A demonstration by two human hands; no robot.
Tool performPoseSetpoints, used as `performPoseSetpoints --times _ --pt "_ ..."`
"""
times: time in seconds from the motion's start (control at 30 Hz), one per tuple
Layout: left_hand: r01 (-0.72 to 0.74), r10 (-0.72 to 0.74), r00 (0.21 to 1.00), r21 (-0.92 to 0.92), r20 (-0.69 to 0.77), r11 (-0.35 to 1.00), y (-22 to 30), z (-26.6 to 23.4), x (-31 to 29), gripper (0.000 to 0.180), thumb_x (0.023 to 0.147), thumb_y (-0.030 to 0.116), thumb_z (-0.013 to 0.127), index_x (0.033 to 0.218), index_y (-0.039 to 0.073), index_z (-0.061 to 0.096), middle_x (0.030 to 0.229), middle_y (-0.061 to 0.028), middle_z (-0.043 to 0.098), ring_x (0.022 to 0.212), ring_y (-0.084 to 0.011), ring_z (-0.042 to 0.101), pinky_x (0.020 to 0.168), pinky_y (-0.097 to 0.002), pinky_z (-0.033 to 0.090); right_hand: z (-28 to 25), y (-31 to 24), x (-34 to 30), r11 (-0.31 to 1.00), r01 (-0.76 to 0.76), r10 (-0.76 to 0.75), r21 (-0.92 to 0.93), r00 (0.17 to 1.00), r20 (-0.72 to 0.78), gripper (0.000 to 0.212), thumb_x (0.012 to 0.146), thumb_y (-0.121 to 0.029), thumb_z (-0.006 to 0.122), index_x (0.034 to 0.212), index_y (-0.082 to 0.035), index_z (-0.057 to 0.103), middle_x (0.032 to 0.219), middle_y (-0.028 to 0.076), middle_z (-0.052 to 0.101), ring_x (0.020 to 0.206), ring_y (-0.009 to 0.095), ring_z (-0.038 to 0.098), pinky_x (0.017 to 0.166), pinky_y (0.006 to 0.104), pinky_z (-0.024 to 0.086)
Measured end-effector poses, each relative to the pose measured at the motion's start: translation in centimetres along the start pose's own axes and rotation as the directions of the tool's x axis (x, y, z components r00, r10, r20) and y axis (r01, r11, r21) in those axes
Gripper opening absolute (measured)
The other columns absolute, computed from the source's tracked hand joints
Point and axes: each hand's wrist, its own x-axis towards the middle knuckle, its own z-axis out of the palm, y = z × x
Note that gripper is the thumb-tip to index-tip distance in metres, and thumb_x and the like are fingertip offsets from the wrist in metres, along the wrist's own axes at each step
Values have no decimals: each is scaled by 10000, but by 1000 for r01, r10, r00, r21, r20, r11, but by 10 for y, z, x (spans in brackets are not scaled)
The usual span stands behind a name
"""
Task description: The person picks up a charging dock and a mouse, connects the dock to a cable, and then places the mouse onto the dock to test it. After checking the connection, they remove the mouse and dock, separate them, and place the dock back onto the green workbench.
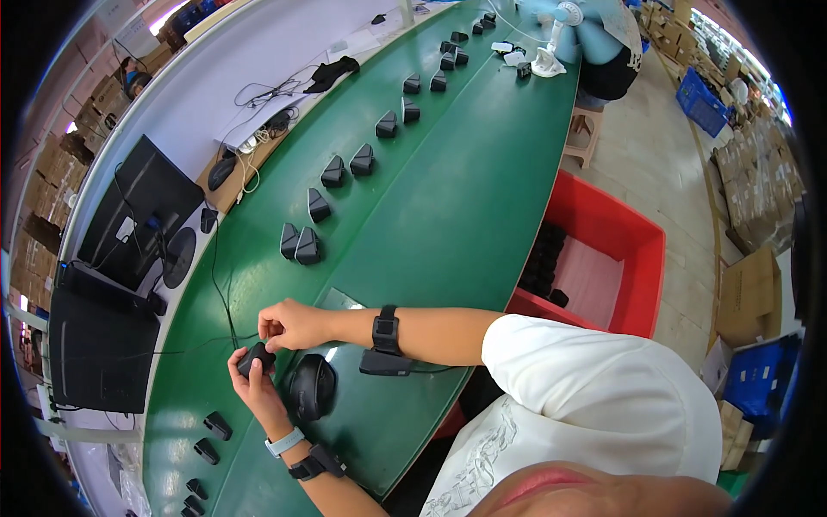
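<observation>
My left hand is closed around a small rounded black device and holds it just above the green bench. Against the device's upper edge rest the curled fingers of my right hand. Whatever is pinched in them, if anything, is too small to make out. A thin black cable runs down the bench to the spot where my hands meet. Beside my left wrist, on the bench, sits a larger rounded black object, apart from both hands.
Several black wedge-shaped devices stretch along the green bench; others lie near left. Monitors line the left side. A red bin holding black pieces stands at right. A fan and a person are at the far end.
</observation>
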Motion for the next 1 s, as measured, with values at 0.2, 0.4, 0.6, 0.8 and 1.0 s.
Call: performPoseSetpoints --times 0.2,0.4,0.6,0.8,1.0 --pt "-36 37 999 28 -31 999 -4 -2 2 309 974 83 629 1255 19 518 1098 -115 595 932 -182 621 779 -296 511 0 3 1 996 -39 38 76 999 5 211 844 -150 801 929 -7 670 823 99 737 749 175 686 712 332 531" --pt "-121 121 990 9 -75 993 -8 -4 3 276 992 91 623 1239 25 519 1092 -118 598 912 -180 623 760 -289 516 4 4 1 974 49 -49 -222 999 8 271 915 -277 736 868 -10 724 816 166 717 789 337 675 746 440 515" --pt "-140 148 987 131 -55 981 -10 1 0 259 1011 114 626 1229 50 503 1028 -97 606 871 -163 610 716 -280 507 6 16 2 978 88 -90 -189 996 1 213 912 -211 716 854 -7 701 798 186 692 799 362 663 728 460 505" --pt "-217 231 973 371 8 903 -15 4 1 233 1057 176 580 1238 66 483 975 -69 583 741 -117 554 658 -243 453 6 23 6 956 127 -146 -265 988 -52 139 909 -197 692 849 -71 703 823 138 716 809 347 679 864 464 462" --pt "23 8 992 250 -124 968 -11 8 4 227 1104 305 467 1140 81 472 842 -61 571 559 -121 549 484 -227 402 9 3 7 775 285 -530 -564 778 -337 153 872 -250 740 908 -116 676 853 82 612 886 278 599 934 466 382"
